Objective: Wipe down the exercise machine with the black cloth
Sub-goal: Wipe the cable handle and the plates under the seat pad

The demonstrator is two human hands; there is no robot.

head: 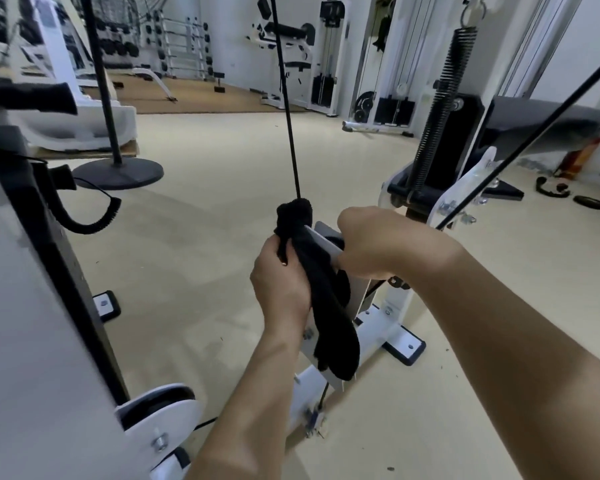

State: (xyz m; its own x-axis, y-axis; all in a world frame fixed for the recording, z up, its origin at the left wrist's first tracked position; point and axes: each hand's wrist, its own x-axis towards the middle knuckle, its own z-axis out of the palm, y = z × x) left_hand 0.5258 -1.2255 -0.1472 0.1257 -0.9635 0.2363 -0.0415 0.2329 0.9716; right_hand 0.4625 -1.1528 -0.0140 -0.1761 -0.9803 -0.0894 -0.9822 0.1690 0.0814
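Looks forward and down from head height, wide-angle, close over the exercise machine [400, 341]; takes in floor [205, 209] and far dumbbell racks [184, 46] beyond.

Open beige floor [194, 258] lies between the white frame panel [25, 323] on my left and the low pulley bracket [326, 241] ahead. One black cable [289, 133] rises straight up above the bracket; a second cable [520, 150] slants across my right, beside a coil spring [437, 112], barring that side.

Bare left hand [284, 289] and right hand [374, 244] (forearms [516, 323] uncovered as well)
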